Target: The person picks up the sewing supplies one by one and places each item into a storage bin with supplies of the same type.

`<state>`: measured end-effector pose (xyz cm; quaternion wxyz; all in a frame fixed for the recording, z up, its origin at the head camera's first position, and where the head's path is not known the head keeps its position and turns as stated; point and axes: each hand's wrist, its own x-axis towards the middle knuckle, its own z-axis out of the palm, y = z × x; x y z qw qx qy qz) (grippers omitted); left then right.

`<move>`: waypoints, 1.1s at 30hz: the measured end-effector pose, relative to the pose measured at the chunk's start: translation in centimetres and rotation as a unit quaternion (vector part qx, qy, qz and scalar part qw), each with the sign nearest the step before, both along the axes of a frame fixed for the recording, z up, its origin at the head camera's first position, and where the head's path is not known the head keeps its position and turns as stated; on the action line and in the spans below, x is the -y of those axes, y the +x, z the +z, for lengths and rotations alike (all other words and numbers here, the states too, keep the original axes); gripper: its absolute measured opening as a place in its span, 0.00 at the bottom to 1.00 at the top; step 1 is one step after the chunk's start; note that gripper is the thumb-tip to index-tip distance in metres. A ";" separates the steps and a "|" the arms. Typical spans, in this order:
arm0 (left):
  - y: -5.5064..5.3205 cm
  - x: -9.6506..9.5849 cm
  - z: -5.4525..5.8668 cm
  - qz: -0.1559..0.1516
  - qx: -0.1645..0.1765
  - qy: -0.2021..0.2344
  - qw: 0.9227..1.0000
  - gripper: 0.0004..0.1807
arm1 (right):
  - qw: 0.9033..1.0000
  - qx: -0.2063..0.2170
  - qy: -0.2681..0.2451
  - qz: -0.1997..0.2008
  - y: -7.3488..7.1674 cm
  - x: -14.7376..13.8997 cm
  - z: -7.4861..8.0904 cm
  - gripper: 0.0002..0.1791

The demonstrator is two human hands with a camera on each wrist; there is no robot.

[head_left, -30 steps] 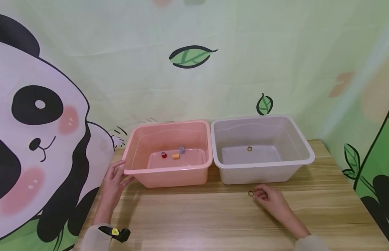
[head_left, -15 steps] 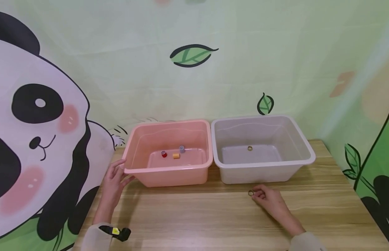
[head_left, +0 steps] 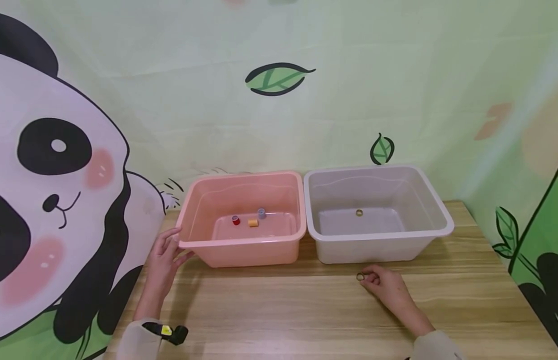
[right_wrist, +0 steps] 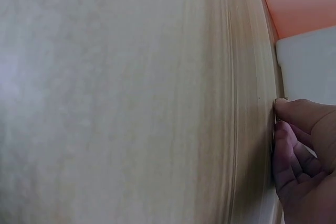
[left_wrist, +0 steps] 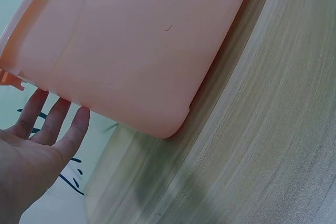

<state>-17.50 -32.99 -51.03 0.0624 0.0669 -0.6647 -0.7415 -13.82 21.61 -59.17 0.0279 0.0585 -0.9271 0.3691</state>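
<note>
A wooden table point(head_left: 270, 310) is supporting a grey bin point(head_left: 373, 250) and, just beside it, a pink bin point(head_left: 252, 255). The left hand point(head_left: 163, 255) is touching the pink bin, fingers extended; the left wrist view is showing three tips against its outer wall. Well apart, the right hand point(head_left: 388, 286) is pinching a ring point(head_left: 360, 276) before the grey bin, barely showing in the right wrist view. Only the head view is revealing three small cylinders point(head_left: 253, 223) inside the pink bin and a second ring point(head_left: 359, 213) inside the grey.

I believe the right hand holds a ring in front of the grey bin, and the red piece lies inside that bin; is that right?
Not quite: the head view shows the red piece lying inside the pink bin. The right hand holds a ring in front of the grey bin.
</note>
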 end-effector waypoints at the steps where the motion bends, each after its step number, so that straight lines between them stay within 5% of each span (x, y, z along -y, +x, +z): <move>1: 0.0 0.0 0.0 0.000 0.000 -0.001 1.000 0.26 | 1.000 -0.001 0.002 0.001 0.0 0.0 0.0 0.09; 33: 0.0 -0.2 0.5 -0.002 0.001 -0.003 1.000 0.25 | 0.999 -0.047 -0.018 0.014 0.3 -0.2 -0.2 0.10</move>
